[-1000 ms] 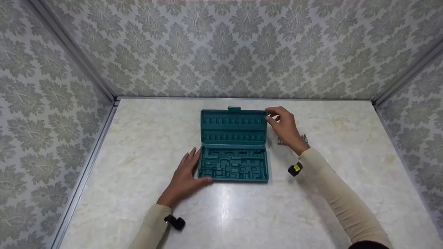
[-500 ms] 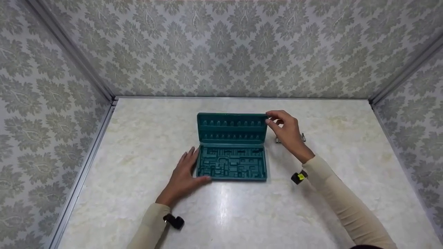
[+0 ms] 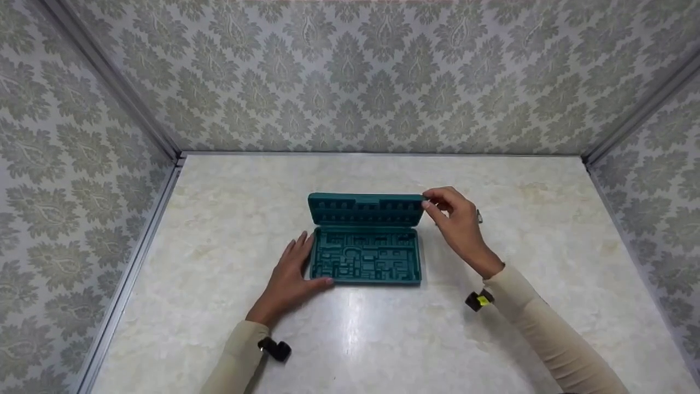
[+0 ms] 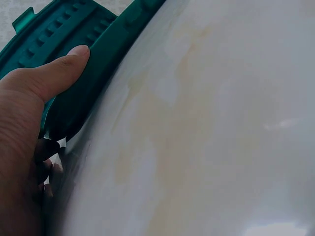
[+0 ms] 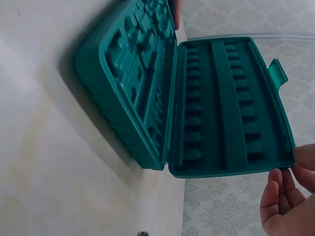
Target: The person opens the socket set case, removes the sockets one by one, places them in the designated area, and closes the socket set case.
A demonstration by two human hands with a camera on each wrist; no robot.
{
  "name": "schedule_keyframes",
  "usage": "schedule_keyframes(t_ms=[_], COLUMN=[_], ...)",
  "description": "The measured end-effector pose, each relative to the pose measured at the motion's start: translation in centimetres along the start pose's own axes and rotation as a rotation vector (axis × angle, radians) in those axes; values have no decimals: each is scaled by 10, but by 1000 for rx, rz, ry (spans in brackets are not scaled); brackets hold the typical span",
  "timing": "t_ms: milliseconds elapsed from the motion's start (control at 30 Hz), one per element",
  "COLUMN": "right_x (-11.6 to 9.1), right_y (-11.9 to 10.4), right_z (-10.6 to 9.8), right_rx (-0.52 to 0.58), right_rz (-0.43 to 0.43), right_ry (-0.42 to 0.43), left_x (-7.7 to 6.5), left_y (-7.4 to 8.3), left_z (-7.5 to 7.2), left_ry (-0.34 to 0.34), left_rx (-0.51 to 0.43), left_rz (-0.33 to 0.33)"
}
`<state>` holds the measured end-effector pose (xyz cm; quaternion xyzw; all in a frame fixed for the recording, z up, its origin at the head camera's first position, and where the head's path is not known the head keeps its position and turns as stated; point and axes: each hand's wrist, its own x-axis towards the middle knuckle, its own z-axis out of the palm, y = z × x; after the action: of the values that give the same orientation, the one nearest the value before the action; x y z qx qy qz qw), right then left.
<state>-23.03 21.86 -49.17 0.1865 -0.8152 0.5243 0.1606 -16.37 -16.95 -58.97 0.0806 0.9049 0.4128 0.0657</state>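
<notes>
halfway, hands [image 3: 458,223] on lid [image 3: 365,209] (raised)

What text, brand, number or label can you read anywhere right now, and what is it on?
None: no readable text shows in any view.
Green tool case: tray and lid show only empty moulded slots, no lettering visible.
Yellow patch on the right wrist device: too small to read.
Small metal pieces behind the right hand: mostly hidden, no marks readable.
Left hand rests against the case.

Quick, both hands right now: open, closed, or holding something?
Left hand: open, fingers straight, resting against the left side of the green case, thumb on its front edge.
Right hand: pinches the right corner of the raised lid.
</notes>
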Motion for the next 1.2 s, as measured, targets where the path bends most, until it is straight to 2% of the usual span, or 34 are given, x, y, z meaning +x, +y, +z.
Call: schedule_keyframes(t_ms=[133,233,600,833,900,967,1067,1133,1200], right_x=[-9,-16,-38,-45,-48,-51,-55,-58,-60], right_y=[-4,-8,-20,-21,-21,-21,-21,-21,-20], right_z=[1,2,8,9,8,8,6,4,3], right_rx=[6,21,61,34,23,16,16,27,44], right_rz=[-7,18,189,267,294,319,356,376,395], right_ry=[7,6,19,-26,-45,-66,-97,-116,-132], left_x=[-1,-2,-3,-3,-4,-4,-4,-4,-6], left_y=[0,0,1,6,8,10,13,16,22], left_z=[0,0,1,-5,-8,-11,-16,-20,-24], left_ry=[-4,-9,-16,-38,-47,-47,-28,-13,-1], left_rx=[-7,-2,-7,-26,-39,-76,-188,-284,-357], left_rz=[1,-2,1,-27,-14,17,59,68,45])
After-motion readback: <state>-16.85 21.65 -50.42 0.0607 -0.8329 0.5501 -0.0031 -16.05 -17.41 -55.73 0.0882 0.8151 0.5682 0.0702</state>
